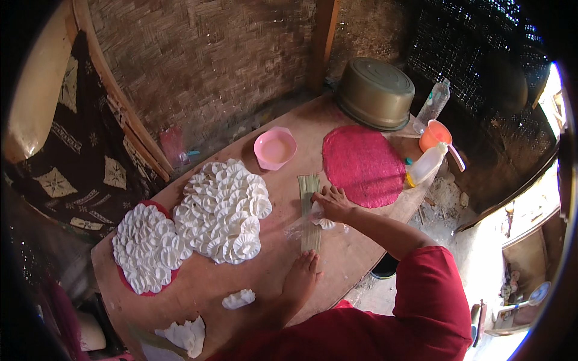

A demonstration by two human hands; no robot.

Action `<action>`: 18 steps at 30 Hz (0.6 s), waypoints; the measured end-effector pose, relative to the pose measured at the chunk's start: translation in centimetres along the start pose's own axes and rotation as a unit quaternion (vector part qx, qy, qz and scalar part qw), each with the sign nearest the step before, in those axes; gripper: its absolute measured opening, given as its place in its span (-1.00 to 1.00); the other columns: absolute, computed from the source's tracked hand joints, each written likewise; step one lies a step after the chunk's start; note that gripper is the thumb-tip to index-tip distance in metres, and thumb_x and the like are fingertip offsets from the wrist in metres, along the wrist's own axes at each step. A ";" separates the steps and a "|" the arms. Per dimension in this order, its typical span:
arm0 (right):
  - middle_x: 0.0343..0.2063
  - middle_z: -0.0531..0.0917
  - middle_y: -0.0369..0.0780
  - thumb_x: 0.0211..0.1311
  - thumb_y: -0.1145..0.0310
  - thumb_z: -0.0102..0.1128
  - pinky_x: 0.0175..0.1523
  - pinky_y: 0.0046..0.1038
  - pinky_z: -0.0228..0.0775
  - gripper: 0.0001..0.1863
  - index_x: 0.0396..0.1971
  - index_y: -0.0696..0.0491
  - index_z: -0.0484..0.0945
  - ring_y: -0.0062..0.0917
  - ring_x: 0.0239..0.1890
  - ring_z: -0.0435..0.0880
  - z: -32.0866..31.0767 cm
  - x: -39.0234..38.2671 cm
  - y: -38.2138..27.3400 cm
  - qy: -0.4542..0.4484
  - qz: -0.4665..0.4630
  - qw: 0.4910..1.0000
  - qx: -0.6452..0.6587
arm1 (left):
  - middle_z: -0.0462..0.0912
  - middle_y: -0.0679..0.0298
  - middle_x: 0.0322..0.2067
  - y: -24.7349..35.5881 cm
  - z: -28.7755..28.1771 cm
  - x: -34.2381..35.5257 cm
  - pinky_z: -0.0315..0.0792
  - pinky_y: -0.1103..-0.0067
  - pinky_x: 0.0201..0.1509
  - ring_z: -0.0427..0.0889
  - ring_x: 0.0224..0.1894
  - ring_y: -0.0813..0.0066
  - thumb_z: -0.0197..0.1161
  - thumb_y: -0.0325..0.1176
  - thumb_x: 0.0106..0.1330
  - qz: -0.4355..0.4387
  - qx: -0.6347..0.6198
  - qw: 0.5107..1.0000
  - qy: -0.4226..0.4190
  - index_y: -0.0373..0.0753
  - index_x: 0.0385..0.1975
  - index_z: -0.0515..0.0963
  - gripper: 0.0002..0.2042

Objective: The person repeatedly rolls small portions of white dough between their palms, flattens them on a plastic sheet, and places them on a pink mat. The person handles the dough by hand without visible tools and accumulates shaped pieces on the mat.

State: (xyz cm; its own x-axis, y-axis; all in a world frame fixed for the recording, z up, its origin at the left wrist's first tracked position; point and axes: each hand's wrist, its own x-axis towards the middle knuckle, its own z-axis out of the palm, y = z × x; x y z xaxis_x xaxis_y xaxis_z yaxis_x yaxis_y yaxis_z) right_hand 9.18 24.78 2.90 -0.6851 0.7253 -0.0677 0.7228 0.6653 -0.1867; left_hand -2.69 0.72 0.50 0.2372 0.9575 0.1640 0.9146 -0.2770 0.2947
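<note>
A pale green ribbed strip, like a leaf, lies lengthwise on the wooden table. The fingers of my left hand rest stretched out at its near end. Farther up the strip, my right hand is laid palm down with its fingers spread. White dough and crinkled clear plastic show beside and under this hand; its palm hides part of them. Left of my left hand sits a small white lump of dough.
Many ruffled white discs lie heaped at left, some on a red round mat. Another red mat, a pink bowl, an upturned metal basin, an orange dipper and bottles stand toward the back.
</note>
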 end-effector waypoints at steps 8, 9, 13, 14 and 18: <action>0.00 0.44 -0.09 -0.04 -0.36 0.16 0.10 -0.05 0.18 -0.31 0.03 -0.23 0.44 -0.14 0.12 0.38 -0.9 5.6 3.6 -0.014 0.022 1.000 -0.017 | 0.40 -0.04 0.16 -0.4 1.2 0.3 0.19 0.26 0.35 0.39 0.20 0.04 0.24 -0.16 0.22 -0.003 -0.058 0.998 0.027 -0.35 0.10 0.39 -0.49; 0.02 0.43 -0.09 -0.04 -0.37 0.15 0.11 -0.05 0.18 -0.30 0.05 -0.25 0.43 -0.14 0.13 0.38 -1.0 6.3 4.0 -0.022 0.026 0.999 -0.017 | 0.40 -0.05 0.16 -0.4 1.2 0.3 0.19 0.26 0.35 0.39 0.20 0.03 0.23 -0.16 0.22 -0.005 -0.060 0.998 0.026 -0.36 0.09 0.39 -0.49; 0.04 0.43 -0.09 0.00 -0.39 0.10 0.14 -0.03 0.15 -0.30 0.08 -0.26 0.43 -0.14 0.17 0.34 -1.8 8.8 5.3 -0.021 0.035 0.999 -0.036 | 0.40 -0.04 0.16 -0.3 1.1 0.4 0.17 0.29 0.36 0.37 0.23 0.06 0.19 -0.14 0.26 0.003 -0.052 0.998 0.025 -0.39 0.10 0.39 -0.48; 0.03 0.43 -0.09 0.02 -0.39 0.09 0.15 -0.01 0.14 -0.31 0.06 -0.25 0.44 -0.15 0.17 0.32 -1.9 9.4 5.5 -0.019 0.038 0.998 -0.045 | 0.40 -0.03 0.17 -0.3 1.0 0.4 0.16 0.30 0.37 0.36 0.24 0.08 0.17 -0.13 0.28 0.003 -0.044 0.999 0.021 -0.39 0.11 0.39 -0.48; 0.09 0.42 -0.06 -0.02 -0.39 0.12 0.16 0.07 0.13 -0.29 0.10 -0.31 0.43 -0.12 0.20 0.34 -3.2 11.5 5.8 -0.080 0.054 0.994 -0.054 | 0.41 -0.03 0.16 -0.4 0.7 0.6 0.16 0.32 0.38 0.37 0.24 0.10 0.18 -0.12 0.28 0.014 -0.028 0.999 0.020 -0.39 0.11 0.39 -0.48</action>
State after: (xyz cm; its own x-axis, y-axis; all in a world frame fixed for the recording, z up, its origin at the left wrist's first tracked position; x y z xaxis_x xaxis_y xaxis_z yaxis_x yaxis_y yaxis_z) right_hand 5.79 37.54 4.18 -0.6032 0.7615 -0.2373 0.7920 0.6071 -0.0650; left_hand -2.70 1.49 -0.17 0.2479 0.9457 0.2102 0.8875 -0.3087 0.3421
